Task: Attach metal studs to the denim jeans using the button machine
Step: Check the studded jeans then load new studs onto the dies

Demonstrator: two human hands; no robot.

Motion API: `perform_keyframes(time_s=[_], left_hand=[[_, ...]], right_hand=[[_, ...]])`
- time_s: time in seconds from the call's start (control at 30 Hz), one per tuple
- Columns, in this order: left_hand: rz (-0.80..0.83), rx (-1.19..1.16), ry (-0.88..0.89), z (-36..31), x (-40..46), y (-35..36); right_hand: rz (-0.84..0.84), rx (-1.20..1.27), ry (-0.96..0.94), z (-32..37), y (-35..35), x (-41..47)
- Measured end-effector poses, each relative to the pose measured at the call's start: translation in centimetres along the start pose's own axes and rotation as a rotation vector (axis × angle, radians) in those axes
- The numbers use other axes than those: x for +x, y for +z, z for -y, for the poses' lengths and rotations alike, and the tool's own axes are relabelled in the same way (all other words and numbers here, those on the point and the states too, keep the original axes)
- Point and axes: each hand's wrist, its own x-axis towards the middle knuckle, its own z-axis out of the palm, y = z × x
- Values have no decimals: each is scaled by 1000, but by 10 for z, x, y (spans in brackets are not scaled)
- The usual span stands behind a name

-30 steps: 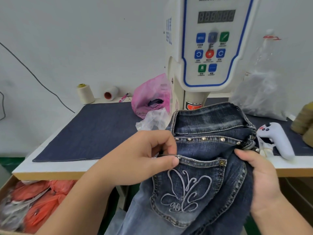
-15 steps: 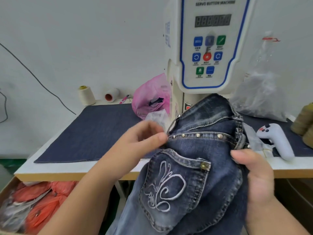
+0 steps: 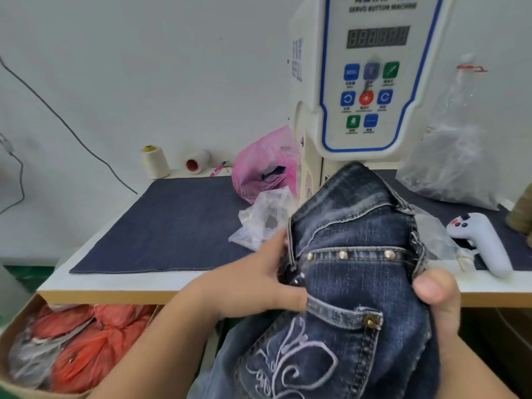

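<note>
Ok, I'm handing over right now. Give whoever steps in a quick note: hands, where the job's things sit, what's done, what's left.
Left hand: grips the jeans at the left edge, by the seam.
Right hand: holds their right edge, thumb on top.
Jeans are lifted in front of the button machine, pocket side up, above the table edge.
Done: studs sit in a row along the band above the pocket.
Left: feed the jeans under the machine for any further studs; its head is hidden behind the denim.
</note>
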Motion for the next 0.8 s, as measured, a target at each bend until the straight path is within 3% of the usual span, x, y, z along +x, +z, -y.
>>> perform_keyframes(time_s=[0.07,0.13,0.27,0.33,0.47,0.6,0.67,0.8], left_hand=[[161,-46,48,-1,0,7],[161,-95,81,1,0,10],[-95,-182,175,-11,-15,-1],[-263,-229,260,-20,-30,-15],[-370,-232,424,-53,-55,-24],[-637,-78,341,-68,-52,-19],[-765,6,268,-68,-48,-16],[-748,111,255,-71,-37,9]], right_hand=[[58,-9,-28,-4,2,2],[99,-12,3,-4,-3,5],[20,-123,33,7,-29,3],[22,-149,140,3,-34,1],[-383,-794,-55,-2,-25,2],[-753,-1316,-416,-17,-2,1],[-674,-1354,-543,-25,18,-9],[-360,-1334,-160,-44,45,-14]])
